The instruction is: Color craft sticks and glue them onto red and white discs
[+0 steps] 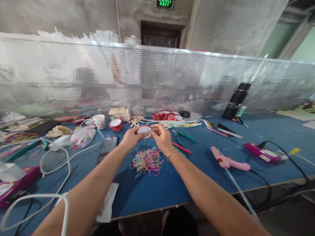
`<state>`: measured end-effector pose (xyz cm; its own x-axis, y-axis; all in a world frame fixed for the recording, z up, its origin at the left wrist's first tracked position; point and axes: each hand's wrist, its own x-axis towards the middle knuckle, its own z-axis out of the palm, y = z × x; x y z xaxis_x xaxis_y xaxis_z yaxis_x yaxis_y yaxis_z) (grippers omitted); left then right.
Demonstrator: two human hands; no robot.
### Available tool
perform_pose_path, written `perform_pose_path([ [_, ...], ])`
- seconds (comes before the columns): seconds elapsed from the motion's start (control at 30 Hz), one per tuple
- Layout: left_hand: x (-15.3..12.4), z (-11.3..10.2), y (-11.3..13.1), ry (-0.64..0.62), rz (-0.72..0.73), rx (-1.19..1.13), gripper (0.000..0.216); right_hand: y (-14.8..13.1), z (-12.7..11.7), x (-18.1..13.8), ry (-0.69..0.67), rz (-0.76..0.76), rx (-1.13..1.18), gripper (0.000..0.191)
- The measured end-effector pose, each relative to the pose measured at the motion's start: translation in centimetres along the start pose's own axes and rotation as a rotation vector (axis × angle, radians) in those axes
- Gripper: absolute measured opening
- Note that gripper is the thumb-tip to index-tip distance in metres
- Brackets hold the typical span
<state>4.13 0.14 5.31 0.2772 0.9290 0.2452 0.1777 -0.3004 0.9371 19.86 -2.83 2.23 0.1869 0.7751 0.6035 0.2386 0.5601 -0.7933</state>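
Between my two hands, over the blue table, is a round white disc with a red rim (143, 131). My left hand (133, 137) is closed on its left edge, thumb on the white face. My right hand (160, 136) pinches at the right side of the disc; whether something small is also between its fingers cannot be made out. Just below my hands lies a heap of colourful plastic safety-pin-shaped clips (147, 160). Beyond the disc are loose wooden sticks (136, 120), a stack of similar red-rimmed discs (116, 125) and a larger pile of them (165, 115).
To the right lie green-handled pliers (184, 136), a pink glue gun (228, 160) and a purple power strip (262, 153). A phone (107, 148), paper cup (99, 121) and white cable (66, 157) are left. A perforated metal screen (157, 78) stands behind the table.
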Motion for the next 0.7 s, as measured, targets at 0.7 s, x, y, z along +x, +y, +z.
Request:
perform_pose_path([
  [0.7,1.1,-1.9,-2.2,-0.035,-0.264,0.475,0.02,2.2,0.1,-0.1,-0.053,0.289,-0.172,0.016],
])
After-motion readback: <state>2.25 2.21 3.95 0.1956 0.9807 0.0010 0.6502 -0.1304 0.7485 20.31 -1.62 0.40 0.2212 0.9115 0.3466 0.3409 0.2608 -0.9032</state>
